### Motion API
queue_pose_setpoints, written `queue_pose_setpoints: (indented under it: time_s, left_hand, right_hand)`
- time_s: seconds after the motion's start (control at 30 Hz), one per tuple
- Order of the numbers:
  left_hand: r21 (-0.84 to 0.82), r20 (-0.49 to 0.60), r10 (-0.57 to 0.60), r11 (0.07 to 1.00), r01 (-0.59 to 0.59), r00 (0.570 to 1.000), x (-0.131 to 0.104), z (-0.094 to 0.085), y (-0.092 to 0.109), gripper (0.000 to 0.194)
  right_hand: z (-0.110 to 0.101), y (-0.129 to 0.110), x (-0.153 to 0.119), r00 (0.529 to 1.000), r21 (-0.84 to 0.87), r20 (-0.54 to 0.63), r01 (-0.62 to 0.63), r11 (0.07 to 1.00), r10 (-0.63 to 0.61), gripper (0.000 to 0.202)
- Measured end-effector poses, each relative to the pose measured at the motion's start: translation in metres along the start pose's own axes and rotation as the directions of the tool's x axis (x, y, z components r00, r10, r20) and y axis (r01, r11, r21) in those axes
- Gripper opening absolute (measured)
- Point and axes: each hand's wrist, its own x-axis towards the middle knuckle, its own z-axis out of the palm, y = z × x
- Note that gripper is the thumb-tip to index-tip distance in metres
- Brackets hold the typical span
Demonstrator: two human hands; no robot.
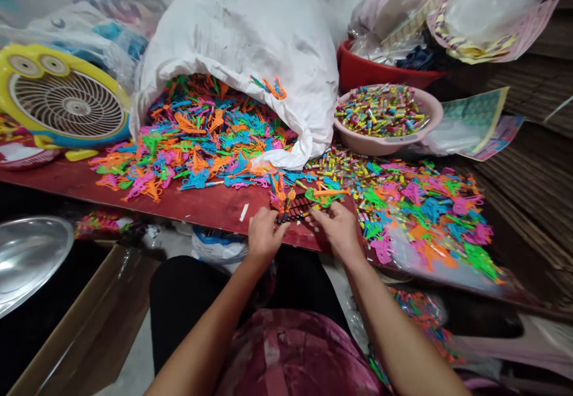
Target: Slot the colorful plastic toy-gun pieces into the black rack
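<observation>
At the front edge of the red table, a black grid rack [298, 209] lies between my two hands. My left hand [263, 233] is closed on its left end, thumb along the near side. My right hand [336, 227] is closed at its right end, the thumb by a small yellow tube; the other fingertips are partly hidden. Small orange plastic pieces [282, 196] stand at the rack's left. A long orange plastic piece [331, 192] with a green one beside it lies just beyond my right fingers.
A white sack [250, 20] spills colourful plastic toy pieces [210, 136] onto the table [206, 208]. A pink basin [380, 139] holds small tubes; more pieces [430, 205] are heaped at right. A yellow fan [71, 103] stands left, above a cardboard box [85, 318] and metal bowl [33, 258].
</observation>
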Motion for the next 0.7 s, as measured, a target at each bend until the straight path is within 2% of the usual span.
queue_pose_setpoints:
  time_s: [0.07,0.17,0.33,0.5,0.6,0.7]
  left_hand:
    - [-0.067,0.051,0.028,0.997,-0.025,0.998,-0.003,-0.003,-0.003,0.005]
    - [-0.105,0.082,0.041,0.994,-0.032,0.996,-0.003,-0.005,-0.006,0.005]
    - [-0.092,0.097,0.074,0.994,-0.065,0.993,0.001,-0.007,-0.007,0.007]
    - [-0.117,0.115,0.081,0.991,-0.067,0.990,0.003,-0.007,-0.008,0.007]
    - [-0.111,0.113,0.073,0.992,-0.061,0.991,0.003,-0.008,-0.007,0.007]
    - [-0.091,0.123,0.058,0.995,-0.047,0.991,0.002,-0.007,-0.007,0.006]
  right_hand:
    - [0.006,0.002,-0.007,0.999,-0.059,-0.051,0.001,0.998,-0.004,0.034]
    - [0.016,0.006,-0.010,0.996,-0.124,-0.073,0.037,0.992,-0.047,0.031]
    - [0.029,0.019,-0.007,0.993,-0.204,-0.031,0.104,0.973,-0.113,0.027]
    - [0.032,0.023,-0.007,0.985,-0.297,0.012,0.169,0.940,-0.174,0.021]
    - [0.031,0.018,-0.008,0.960,-0.383,0.084,0.277,0.881,-0.266,0.019]
    - [0.027,0.013,-0.008,0.912,-0.506,0.164,0.405,0.762,-0.375,0.018]
